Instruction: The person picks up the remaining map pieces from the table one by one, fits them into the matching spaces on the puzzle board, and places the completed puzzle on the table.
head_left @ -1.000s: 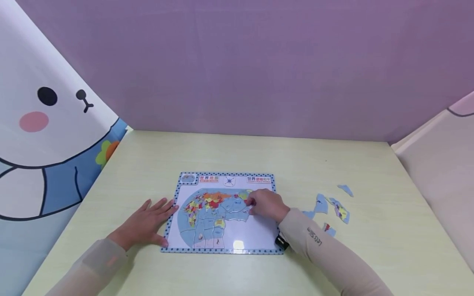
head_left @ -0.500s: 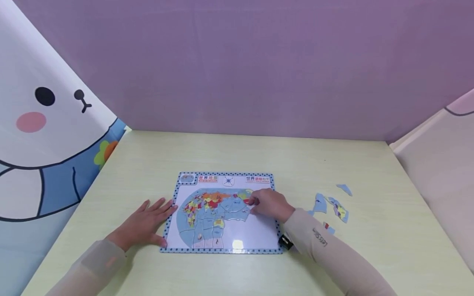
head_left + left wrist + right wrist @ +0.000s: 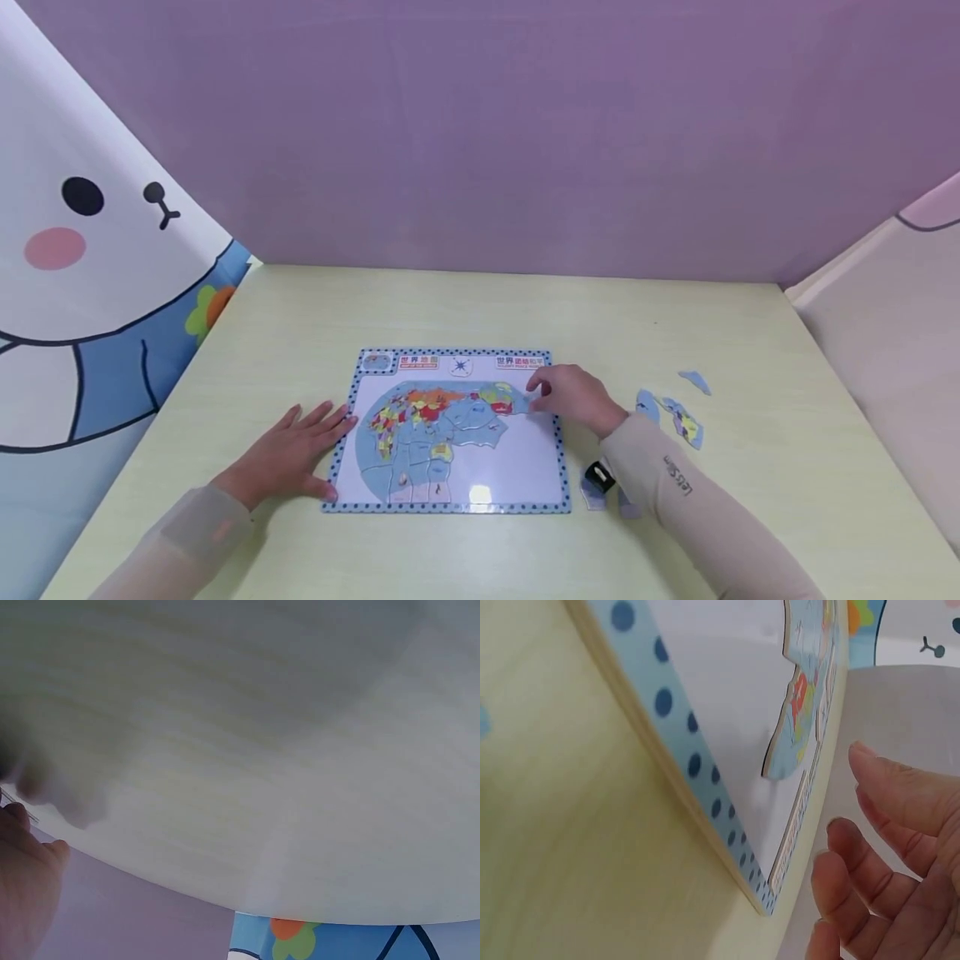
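Note:
A world map puzzle board point(image 3: 517, 475) with a blue dotted border lies on the table. Joined map pieces point(image 3: 472, 417) cover its left and upper part, and a piece with green, yellow and red land point(image 3: 501, 398) lies at their upper right end. Over the board's right border hovers my right hand point(image 3: 576, 397). In the right wrist view that hand point(image 3: 900, 862) has thumb and fingers apart with nothing between them. My left hand point(image 3: 288, 458) rests spread on the table, its fingertips and thumb on the board's left border. Only part of the left hand point(image 3: 26, 877) shows in the left wrist view.
Right of the board lie several loose puzzle pieces: a small blue one point(image 3: 696, 382), a yellow and blue one point(image 3: 686, 425), and others point(image 3: 592, 497) near the right wrist's black camera point(image 3: 599, 477). A purple wall point(image 3: 525, 150) closes off the table's back.
My right hand has let go of the green, yellow and red piece and moved right and slightly up. More loose pieces now show below the right wrist. The left hand stays put.

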{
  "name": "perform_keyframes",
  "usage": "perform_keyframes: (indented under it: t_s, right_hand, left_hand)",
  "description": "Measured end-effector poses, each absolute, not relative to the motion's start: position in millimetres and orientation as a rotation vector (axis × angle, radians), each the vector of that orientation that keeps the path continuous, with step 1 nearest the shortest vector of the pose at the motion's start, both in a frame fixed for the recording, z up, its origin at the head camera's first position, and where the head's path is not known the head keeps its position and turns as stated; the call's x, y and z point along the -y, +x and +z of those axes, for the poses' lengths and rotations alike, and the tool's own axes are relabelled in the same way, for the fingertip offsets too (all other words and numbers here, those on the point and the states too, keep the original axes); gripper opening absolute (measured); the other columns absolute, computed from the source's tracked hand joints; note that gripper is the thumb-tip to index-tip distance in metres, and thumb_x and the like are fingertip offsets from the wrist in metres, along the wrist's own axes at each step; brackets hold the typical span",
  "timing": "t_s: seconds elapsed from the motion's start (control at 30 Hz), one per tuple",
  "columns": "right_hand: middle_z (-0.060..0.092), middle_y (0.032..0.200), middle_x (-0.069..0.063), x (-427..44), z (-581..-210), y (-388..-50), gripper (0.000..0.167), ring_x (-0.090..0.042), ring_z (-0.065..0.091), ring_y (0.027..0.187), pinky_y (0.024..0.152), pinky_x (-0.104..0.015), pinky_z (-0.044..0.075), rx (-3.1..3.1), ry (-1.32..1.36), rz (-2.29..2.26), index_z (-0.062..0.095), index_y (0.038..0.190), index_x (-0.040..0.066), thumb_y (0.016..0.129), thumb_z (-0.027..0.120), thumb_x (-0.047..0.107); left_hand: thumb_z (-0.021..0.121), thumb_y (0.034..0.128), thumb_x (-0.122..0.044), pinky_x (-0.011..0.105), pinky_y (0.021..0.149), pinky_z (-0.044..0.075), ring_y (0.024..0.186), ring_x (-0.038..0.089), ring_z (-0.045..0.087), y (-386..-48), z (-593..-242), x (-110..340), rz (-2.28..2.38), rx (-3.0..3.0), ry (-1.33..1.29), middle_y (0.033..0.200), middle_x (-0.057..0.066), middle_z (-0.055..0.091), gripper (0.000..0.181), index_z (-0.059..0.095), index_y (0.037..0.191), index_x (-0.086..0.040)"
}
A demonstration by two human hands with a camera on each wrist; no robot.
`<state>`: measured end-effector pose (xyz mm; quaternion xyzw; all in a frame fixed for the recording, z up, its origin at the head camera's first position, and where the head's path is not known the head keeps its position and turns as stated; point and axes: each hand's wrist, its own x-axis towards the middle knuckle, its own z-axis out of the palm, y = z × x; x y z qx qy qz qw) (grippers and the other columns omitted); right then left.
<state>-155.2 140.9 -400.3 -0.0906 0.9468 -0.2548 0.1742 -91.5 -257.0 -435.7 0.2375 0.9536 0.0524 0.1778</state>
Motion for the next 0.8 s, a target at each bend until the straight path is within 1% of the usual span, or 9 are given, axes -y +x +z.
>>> perform_keyframes:
  t_s: [0.27,0.47,0.63,0.8]
  right_hand:
    - [0.062,0.087,0.000,-154,-401,-156,0.020,-0.017,0.054,0.077,0.070,-0.031,0.046,-2.691,-0.252,-0.735,0.070,0.102,0.012,0.083,0.075,0.014]
    - [0.060,0.087,-0.001,-166,-403,-157,0.022,-0.017,0.054,0.077,0.069,-0.031,0.045,-2.690,-0.240,-0.727,0.070,0.104,0.011,0.084,0.074,0.015]
    - [0.060,0.087,-0.002,-175,-402,-157,0.024,-0.018,0.053,0.076,0.066,-0.030,0.044,-2.680,-0.226,-0.727,0.069,0.108,0.010,0.085,0.073,0.016]
    - [0.061,0.088,-0.003,-186,-399,-154,0.025,-0.018,0.053,0.075,0.065,-0.031,0.044,-2.694,-0.249,-0.722,0.068,0.108,0.007,0.085,0.072,0.015]
  left_hand:
    - [0.066,0.0657,-0.072,0.066,0.108,0.011,0.141,0.042,0.018,-91,-438,258,0.155,-2.701,0.662,0.153,0.015,0.031,0.108,0.036,0.148,-0.009]
    - [0.065,0.0660,-0.073,0.067,0.108,0.011,0.141,0.042,0.019,-90,-436,258,0.153,-2.706,0.672,0.153,0.015,0.032,0.108,0.036,0.148,-0.009]
    - [0.065,0.0659,-0.073,0.066,0.108,0.012,0.141,0.042,0.019,-90,-435,257,0.132,-2.710,0.677,0.152,0.015,0.033,0.108,0.037,0.148,-0.008]
    - [0.064,0.0652,-0.074,0.067,0.108,0.013,0.141,0.043,0.020,-89,-434,257,0.133,-2.713,0.686,0.152,0.016,0.033,0.109,0.037,0.147,-0.008]
